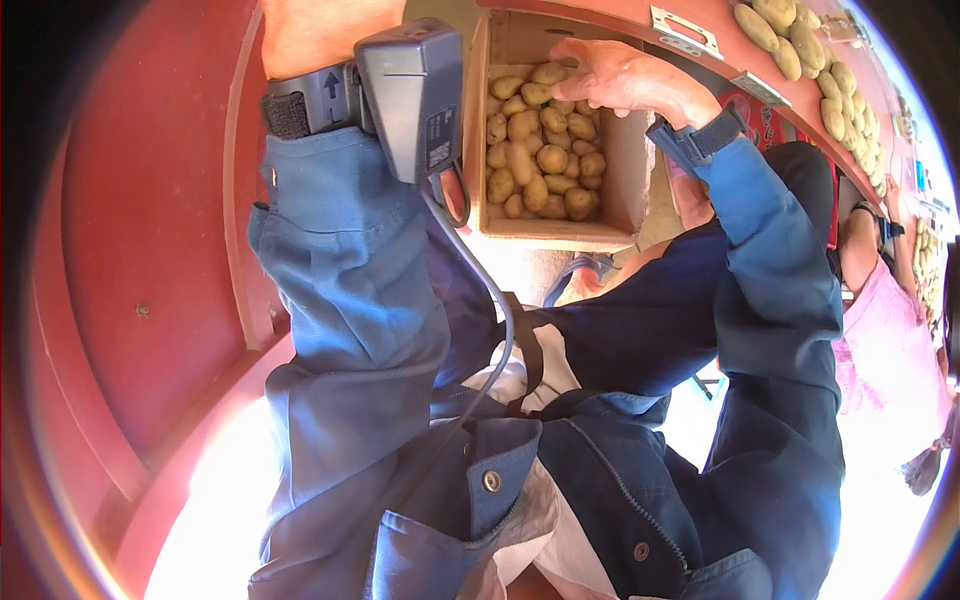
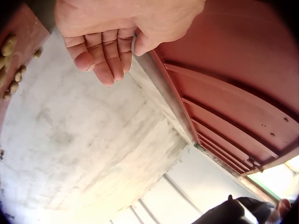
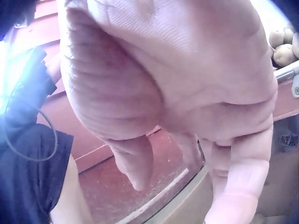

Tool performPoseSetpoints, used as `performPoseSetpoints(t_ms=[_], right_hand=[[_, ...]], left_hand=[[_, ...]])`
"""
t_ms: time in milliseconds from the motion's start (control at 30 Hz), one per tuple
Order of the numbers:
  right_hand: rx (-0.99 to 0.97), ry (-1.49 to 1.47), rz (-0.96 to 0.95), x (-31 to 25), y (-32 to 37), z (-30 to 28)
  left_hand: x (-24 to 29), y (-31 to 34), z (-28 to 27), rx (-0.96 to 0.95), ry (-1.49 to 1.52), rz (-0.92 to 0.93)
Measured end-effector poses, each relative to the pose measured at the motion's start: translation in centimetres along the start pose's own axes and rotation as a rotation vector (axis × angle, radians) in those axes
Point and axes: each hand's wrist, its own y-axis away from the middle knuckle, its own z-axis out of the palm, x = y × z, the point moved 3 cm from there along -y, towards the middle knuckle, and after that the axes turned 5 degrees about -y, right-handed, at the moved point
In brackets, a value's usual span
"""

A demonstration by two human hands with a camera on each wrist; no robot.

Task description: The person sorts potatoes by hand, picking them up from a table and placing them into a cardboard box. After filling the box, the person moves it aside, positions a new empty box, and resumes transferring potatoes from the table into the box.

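A cardboard box [image 1: 640,190] of potatoes [image 1: 552,158] stands in front of the person in the head view. The right hand [image 1: 622,78] reaches over its far right part, fingers bent loosely above the potatoes; no potato shows in its grasp. In the right wrist view the right hand [image 3: 187,93] fills the upper frame, fingers hanging apart. The left hand [image 2: 119,35] is relaxed and empty in the left wrist view, its fingers slightly bent. In the head view only the left forearm near the wrist shows, left of the box; the hand is cut off.
Red metal panels [image 1: 150,200] rise on the left. A red ledge at the upper right bears rows of potatoes [image 1: 842,100]. Another person in a pink garment [image 1: 890,340] is at the right. The seated person's dark-trousered legs [image 1: 630,310] lie below the box.
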Motion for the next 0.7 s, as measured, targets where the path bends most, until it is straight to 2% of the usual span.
performPoseSetpoints(t_ms=[100,133,167,267,300,433,533,700], right_hand=[[-0.03,-0.041,0.071,-0.3,0.3,-0.8],[-0.041,-0.046,0.094,-0.7,0.9,-1.5],[0.091,0.185,-0.13,0.8,-0.1,-1.3],[0.138,0.145,-0.057,0.2,0.0,-1.9],[0.185,0.132,-0.091,-0.3,0.4,-2.3],[0.378,-0.04,-0.172,-0.6,0.6,-4.3],[0.507,-0.105,-0.048,-1.1,1.6,-6.6],[0.882,-0.365,-0.075,4.1,1.2,-9.7]], left_hand=[[-0.3,0.4,0.4,0.012,0.011,-0.023],[-0.4,0.3,0.7,0.082,0.033,-0.037],[-0.5,0.5,1.2,0.112,0.012,-0.028],[0.0,0.3,0.8,0.114,0.096,-0.085],[0.0,0.3,0.7,0.107,0.143,-0.125],[0.0,0.9,0.9,0.137,0.131,-0.088],[-0.1,0.8,1.0,0.188,0.122,-0.106],[-0.1,1.1,1.9,0.209,0.111,-0.078]])
